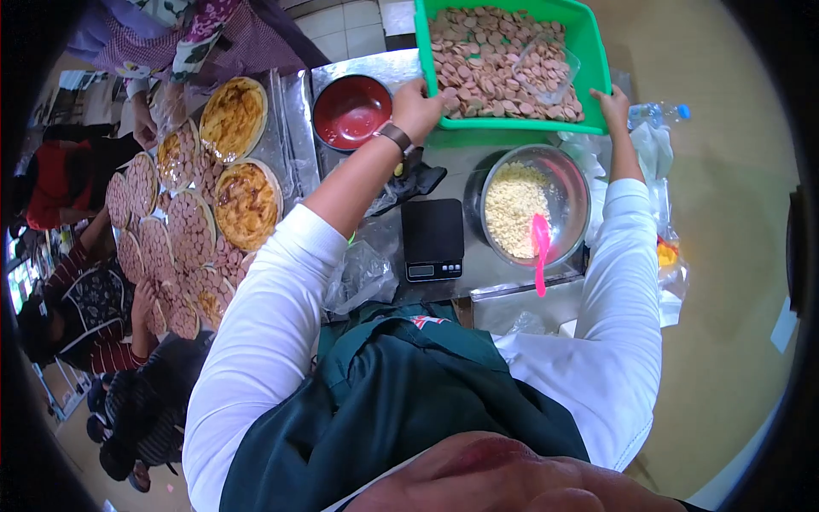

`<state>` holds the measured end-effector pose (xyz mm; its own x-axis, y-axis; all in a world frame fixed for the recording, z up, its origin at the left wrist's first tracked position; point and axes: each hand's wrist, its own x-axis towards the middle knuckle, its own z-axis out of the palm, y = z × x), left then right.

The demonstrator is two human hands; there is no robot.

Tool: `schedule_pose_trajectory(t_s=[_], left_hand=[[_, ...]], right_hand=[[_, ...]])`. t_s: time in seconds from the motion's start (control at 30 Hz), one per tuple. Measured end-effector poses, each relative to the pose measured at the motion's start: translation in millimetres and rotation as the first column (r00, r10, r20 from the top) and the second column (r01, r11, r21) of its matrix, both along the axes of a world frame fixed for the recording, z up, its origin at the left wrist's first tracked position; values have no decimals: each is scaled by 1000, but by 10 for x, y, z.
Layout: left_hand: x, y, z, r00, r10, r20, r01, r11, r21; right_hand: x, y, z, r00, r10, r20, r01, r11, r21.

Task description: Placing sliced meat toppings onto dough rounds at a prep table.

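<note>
A green plastic tub (520, 126) of round pinkish sausage slices (490, 72) is between my two hands at the far side of the table. My left hand (416, 111) is closed on the tub's near left corner. At the near right corner, my right hand (612, 108) grips the rim. A clear plastic piece (554, 72) lies among the slices. Just left of the tub sits a red bowl (354, 111) with a dark rim. Nearer to me are a black kitchen scale (432, 226) and a metal bowl (577, 192) of pale yellow crumbs (514, 209), with a pink spoon (540, 247) in it.
To the left, several topped pizza rounds (247, 205) cover a table, with people working around it. A person in a purple apron (264, 38) stands at the far left. Clear plastic bags (363, 277) lie beside the scale. A water bottle (657, 113) lies at right.
</note>
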<state>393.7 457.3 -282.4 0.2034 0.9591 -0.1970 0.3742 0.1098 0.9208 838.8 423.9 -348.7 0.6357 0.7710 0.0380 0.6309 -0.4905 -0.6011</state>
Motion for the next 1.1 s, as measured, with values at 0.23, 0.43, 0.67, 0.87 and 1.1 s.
schedule_pose_trajectory(t_s=[0.23, 0.43, 0.67, 0.87, 1.1], left_hand=[[5, -284, -789, 973, -179, -144, 167, 982, -90], [-121, -520, -426, 967, -157, -200, 133, 983, -126], [-1372, -1403, 555, 850, -453, 268, 426, 891, 154], [-3530, -2094, 656, 925, -246, 291, 244, 969, 43], [-5884, -2707, 318, 960, 240, -141, -202, 950, 237]], right_hand=[[229, -128, -332, 965, 229, 127, -217, 971, -98], [2, 37, -38, 705, 346, 619, -200, 935, -294], [-1343, 12, 621, 770, 272, 577, -372, 926, 60], [-4163, -586, 1369, 783, 606, 136, -602, 684, 412], [-6990, -1341, 852, 469, 874, -124, -804, 481, 351]])
